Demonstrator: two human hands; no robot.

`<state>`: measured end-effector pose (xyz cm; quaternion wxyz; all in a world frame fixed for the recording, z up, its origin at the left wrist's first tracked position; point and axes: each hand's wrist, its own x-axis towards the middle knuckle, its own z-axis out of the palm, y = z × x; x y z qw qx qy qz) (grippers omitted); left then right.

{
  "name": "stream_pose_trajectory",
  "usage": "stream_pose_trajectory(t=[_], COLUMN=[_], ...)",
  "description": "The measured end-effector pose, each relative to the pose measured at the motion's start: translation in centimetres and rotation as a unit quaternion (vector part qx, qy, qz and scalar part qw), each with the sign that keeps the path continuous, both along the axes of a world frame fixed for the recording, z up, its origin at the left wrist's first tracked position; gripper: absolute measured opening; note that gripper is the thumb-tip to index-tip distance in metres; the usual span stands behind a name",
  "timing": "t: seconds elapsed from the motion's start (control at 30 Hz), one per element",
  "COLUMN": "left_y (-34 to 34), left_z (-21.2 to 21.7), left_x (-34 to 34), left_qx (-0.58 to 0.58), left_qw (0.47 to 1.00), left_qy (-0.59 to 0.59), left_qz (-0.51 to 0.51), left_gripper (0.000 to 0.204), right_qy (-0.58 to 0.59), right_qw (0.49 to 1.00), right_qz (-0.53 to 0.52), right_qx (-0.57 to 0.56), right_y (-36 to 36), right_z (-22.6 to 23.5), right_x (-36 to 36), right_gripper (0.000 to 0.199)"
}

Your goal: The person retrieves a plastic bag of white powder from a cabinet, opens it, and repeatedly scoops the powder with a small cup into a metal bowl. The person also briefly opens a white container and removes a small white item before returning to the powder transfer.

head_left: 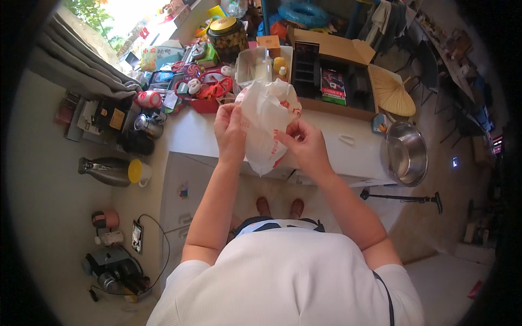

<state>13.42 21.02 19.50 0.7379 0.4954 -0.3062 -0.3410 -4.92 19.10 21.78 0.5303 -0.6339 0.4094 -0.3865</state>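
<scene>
A thin white plastic bag (261,127) with red print hangs between my two hands, above the front edge of the white counter. My left hand (229,133) pinches its left edge near the top. On the other side, my right hand (305,146) is closed on the bag's right edge, thumb and fingers together. The bag looks flat and crumpled; whether anything is inside I cannot tell. Just behind it stands a clear plastic container (254,66), partly covered by the bag.
An open cardboard box (342,103) with black inserts stands behind my right hand. A woven fan (392,91) and a steel basin (405,154) are at the right. Red items and a lidded jar (227,41) crowd the back left. A thermos jug (106,170) is farther left.
</scene>
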Motion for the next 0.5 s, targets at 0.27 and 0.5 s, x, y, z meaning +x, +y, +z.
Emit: stream_pose_trajectory(t=[0.27, 0.5], left_y=[1.1, 1.4], left_z=[0.0, 1.4], left_x=[0.6, 1.9], left_qx=[-0.031, -0.058], left_qw=[0.999, 0.991], left_qy=[0.013, -0.114], left_qz=[-0.008, -0.036], left_gripper=[0.01, 0.011], right_qy=[-0.014, -0.099], right_qw=[0.999, 0.978], right_qz=[-0.031, -0.023], right_qx=[-0.014, -0.184], right_y=[0.9, -0.2], right_z=[-0.4, -1.0], right_x=[-0.9, -0.7], right_gripper=[0.018, 0.016])
